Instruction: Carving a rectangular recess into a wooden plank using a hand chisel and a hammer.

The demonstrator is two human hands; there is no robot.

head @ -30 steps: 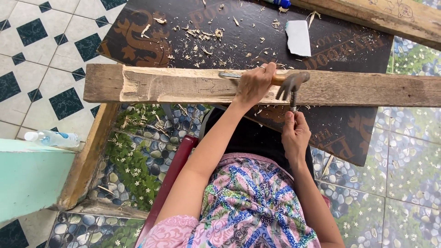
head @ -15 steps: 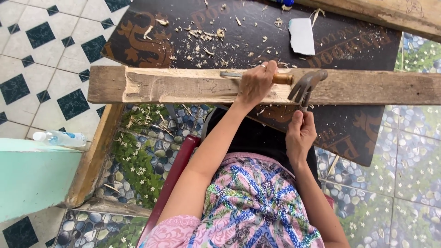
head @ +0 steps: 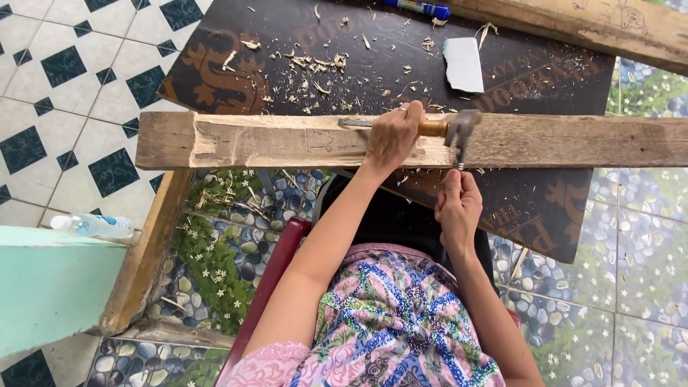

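I see left hand (head: 390, 136) wrapped round chisel (head: 401, 126), lying along plank (head: 272, 140) | right hand (head: 459, 204) closed on hammer (head: 461, 129), head just right of chisel's butt

bright, even daylight, soft shadows, sharp focus, slight blur at hammer.

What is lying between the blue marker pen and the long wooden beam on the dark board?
In the head view, a white paper piece lies between the blue marker pen and the long wooden beam, among scattered wood chips.
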